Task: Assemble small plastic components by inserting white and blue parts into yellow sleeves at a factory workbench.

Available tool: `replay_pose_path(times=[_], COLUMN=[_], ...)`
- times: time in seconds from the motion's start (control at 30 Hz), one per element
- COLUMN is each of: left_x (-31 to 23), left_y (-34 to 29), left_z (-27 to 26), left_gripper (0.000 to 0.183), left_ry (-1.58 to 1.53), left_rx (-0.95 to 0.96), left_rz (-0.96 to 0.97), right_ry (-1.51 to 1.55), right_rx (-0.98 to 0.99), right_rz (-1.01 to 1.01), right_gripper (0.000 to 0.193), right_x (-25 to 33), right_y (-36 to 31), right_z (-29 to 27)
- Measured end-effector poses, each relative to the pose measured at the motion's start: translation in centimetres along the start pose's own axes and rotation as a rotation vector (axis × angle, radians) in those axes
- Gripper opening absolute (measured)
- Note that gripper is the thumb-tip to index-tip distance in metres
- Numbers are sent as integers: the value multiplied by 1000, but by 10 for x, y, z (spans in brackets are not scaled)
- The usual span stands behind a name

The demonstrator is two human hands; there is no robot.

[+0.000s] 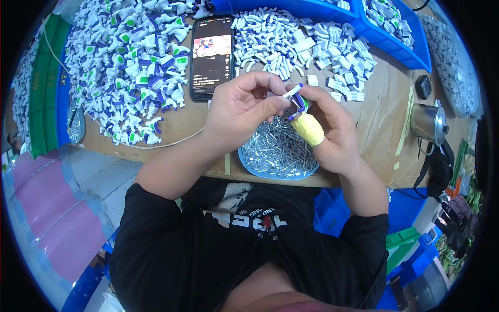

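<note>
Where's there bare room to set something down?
The widest bare patch of brown tabletop lies between your right hand and the lidded metal pot. A smaller one sits below the phone, between the left parts pile and your left hand, edged by a cable. Crowded: the far side, with parts and blue bins, and the bowl of metal pins beneath your hands.

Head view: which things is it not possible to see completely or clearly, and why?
All in the head view:
- Purple, green and white piece: partly covered by the right hand.
- Blue bowl: far rim mostly hidden by the left hand and right hand.
- Phone: writing too small.
- Blue bin: cut by top edge.
</note>
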State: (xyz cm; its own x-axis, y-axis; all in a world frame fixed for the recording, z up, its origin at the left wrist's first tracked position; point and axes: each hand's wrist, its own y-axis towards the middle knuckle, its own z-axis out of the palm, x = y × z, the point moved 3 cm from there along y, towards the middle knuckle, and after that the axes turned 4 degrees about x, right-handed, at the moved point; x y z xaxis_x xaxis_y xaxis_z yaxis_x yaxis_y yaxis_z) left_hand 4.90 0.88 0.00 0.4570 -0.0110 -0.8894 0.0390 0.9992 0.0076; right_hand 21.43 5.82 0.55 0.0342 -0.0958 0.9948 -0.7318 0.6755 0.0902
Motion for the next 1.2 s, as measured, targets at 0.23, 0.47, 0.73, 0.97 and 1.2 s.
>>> replay_pose_path(times=[0.23,0.47,0.73,0.97,1.2], left_x=[0,0,-3,-5,-2], left_y=[0,-1,-4,-3,0], left_z=[1,0,4,2,2], left_gripper=[18,16,15,13,22], left_ry=[43,-4,127,597,102], left_rx=[29,56,2,67,2], left_rz=[-63,-172,-28,178,-73], right_ry=[11,-285,-336,-316,178], right_rx=[-8,29,16,12,-15], right_rz=[-102,-156,-141,-152,-18], right_gripper=[40,38,37,36,43], right_x=[7,13,17,15,8], right_y=[5,7,7,9,5], right_z=[-2,-4,-2,-2,1])
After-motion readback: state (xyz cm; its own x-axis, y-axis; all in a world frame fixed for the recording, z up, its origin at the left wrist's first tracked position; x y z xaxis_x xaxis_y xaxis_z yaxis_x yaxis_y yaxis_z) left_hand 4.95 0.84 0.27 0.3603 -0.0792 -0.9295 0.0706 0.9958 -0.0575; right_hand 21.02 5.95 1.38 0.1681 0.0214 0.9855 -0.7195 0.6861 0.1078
